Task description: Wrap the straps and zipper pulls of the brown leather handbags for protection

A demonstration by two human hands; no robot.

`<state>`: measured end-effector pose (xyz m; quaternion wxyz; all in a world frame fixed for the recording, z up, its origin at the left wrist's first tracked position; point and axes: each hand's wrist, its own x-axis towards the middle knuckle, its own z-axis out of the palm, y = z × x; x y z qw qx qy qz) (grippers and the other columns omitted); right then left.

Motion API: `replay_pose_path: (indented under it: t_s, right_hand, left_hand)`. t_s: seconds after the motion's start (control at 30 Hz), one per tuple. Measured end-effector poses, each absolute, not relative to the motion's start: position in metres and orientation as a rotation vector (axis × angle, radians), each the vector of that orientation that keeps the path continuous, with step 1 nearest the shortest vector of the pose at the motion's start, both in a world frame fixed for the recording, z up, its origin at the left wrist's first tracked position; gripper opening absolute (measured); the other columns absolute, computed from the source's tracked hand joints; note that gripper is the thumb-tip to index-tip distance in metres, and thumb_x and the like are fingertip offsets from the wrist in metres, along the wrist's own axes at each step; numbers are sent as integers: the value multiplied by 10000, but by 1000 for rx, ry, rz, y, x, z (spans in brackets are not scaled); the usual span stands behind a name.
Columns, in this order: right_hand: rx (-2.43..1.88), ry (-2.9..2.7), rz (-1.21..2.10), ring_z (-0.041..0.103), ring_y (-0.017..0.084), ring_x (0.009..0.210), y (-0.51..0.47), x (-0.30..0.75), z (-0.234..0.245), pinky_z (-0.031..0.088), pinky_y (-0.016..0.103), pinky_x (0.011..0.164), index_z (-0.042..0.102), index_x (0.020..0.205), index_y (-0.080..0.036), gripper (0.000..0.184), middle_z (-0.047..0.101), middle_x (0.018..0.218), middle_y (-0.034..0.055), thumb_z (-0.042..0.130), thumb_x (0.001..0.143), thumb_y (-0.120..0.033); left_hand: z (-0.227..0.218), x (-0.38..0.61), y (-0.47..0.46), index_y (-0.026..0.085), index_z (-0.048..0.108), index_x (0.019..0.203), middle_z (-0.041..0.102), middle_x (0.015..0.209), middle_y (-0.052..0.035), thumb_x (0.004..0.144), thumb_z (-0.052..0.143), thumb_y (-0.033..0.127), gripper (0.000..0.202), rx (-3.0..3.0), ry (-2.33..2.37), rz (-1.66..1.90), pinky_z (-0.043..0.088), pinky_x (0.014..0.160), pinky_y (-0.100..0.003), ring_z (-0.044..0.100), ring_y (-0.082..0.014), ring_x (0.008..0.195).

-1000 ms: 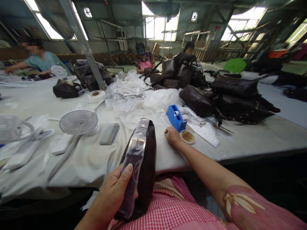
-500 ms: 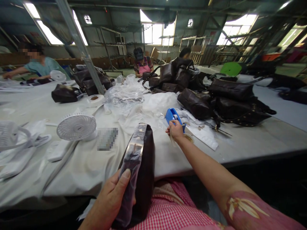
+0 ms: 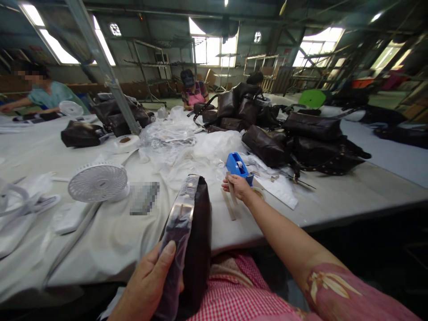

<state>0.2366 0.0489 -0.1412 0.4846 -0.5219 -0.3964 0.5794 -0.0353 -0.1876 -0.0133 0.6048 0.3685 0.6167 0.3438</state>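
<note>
"Two bare hands in the head view, both occupied; doing what, exactly?"

"Left hand: curled firmly round a dark bag, thumb pressed over the clear film on the strap, fingers mostly hidden behind; right hand: thumb and fingertips pinched together on a thin tan strip, apart from the bag."

"And the bag itself, where?"

"At the near edge of the table, tilted, buckle towards the upper end; just beside the checked apron; resting on the lap or merely held up, cannot tell."

"Anything close to the right hand?"

"Just behind, a blue tape dispenser; by the wrist, a small round dish, partly covered; below the strip, a second tan band, perhaps another strip, too blurred to tell."

"How far along, then?"

"Partway with this bag, judging by the pose; done: film laid over strap and buckle; not yet made: any contact between strip and film."

"And farther back?"

"More dark bags in a heap; beside them, loose clear plastic; finished or waiting, impossible to tell."
</note>
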Motion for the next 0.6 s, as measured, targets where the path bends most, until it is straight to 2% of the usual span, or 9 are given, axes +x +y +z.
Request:
replay_pose_path:
  t_s: [0.13, 0.2, 0.27, 0.33, 0.4, 0.5, 0.6]
  right_hand:
    - [-1296, -1007, 1462, 500, 58, 466, 37, 229, -128, 442, 184, 434, 592, 1069, -142, 260, 594, 717, -34, 543, 974, -379]
    - [-1266, -1062, 1485, 452, 42, 409, 25, 222, -117, 402, 167, 401, 597, 977, -141, 199, 576, 645, -52, 583, 934, -335]
    - [-1215, -1129, 1526, 495, 50, 421, 5, 214, -102, 417, 171, 406, 589, 884, -147, 168, 624, 668, -27, 615, 884, -313]
    - [-1152, -1200, 1589, 546, 76, 434, -21, 207, -83, 423, 186, 391, 592, 881, -157, 192, 671, 713, 1, 617, 869, -347]
    - [-1095, -1295, 1674, 511, 86, 369, -51, 201, -62, 372, 185, 340, 618, 969, -168, 248, 642, 621, -24, 598, 883, -400]
    - [-1042, -1598, 1772, 452, 64, 343, -90, 194, -37, 333, 153, 337, 612, 1110, -190, 272, 550, 523, -77, 545, 928, -382]
    - [-1039, -1865, 1819, 509, 57, 402, -113, 185, -26, 388, 146, 387, 584, 934, -180, 134, 611, 599, -51, 498, 940, -282]
  left_hand:
    - [-13, -36, -187, 165, 583, 771, 614, 488, -27, 803, 548, 723, 560, 899, 1444, 787, 356, 379, -189, 505, -124, 392]
    - [-13, -37, -187, 163, 585, 785, 616, 497, -24, 817, 547, 708, 548, 904, 1429, 796, 368, 388, -193, 514, -127, 401]
    - [-14, -39, -187, 160, 589, 795, 608, 495, -18, 830, 543, 695, 537, 878, 1402, 811, 364, 387, -194, 513, -127, 404]
    - [-14, -40, -186, 158, 588, 794, 598, 499, -10, 843, 543, 678, 524, 844, 1378, 843, 356, 383, -189, 505, -117, 401]
    - [-15, -42, -185, 154, 589, 795, 592, 513, -3, 857, 540, 661, 513, 817, 1358, 875, 360, 384, -182, 505, -105, 400]
    - [-17, -42, -184, 151, 586, 808, 603, 569, 0, 857, 549, 654, 507, 781, 1320, 914, 400, 403, -177, 531, -96, 423]
    - [-19, -41, -184, 150, 583, 827, 612, 623, -1, 839, 575, 653, 504, 746, 1296, 931, 408, 397, -169, 539, -88, 433]
